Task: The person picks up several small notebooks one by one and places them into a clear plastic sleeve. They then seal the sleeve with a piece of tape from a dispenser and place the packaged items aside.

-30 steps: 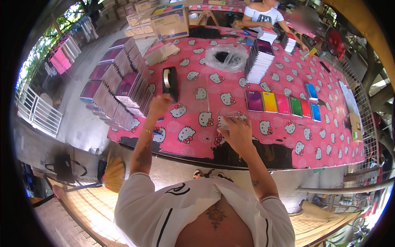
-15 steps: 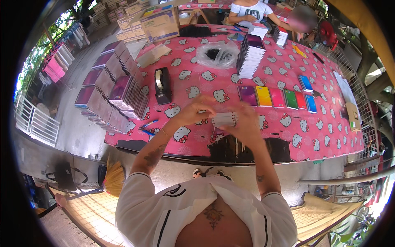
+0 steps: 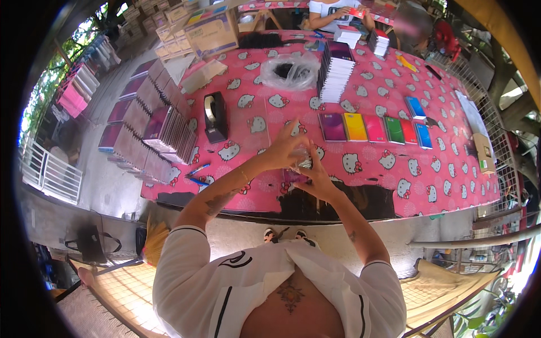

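Clear-wrapped notebook [image 3: 303,163], light and slippery I'd say: my left hand [image 3: 284,151] and right hand [image 3: 315,176] pinch its edges, tape dispenser [image 3: 214,116] at ten o'clock.

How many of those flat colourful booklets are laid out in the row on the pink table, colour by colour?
Flat booklets in the row on the pink patterned tablecloth, right of the person's hands:
Purple booklet: 1
Yellow booklet: 1
Pink booklet: 1
Green booklet: 1
Red booklet: 1
Blue booklet: 1
Total: 6
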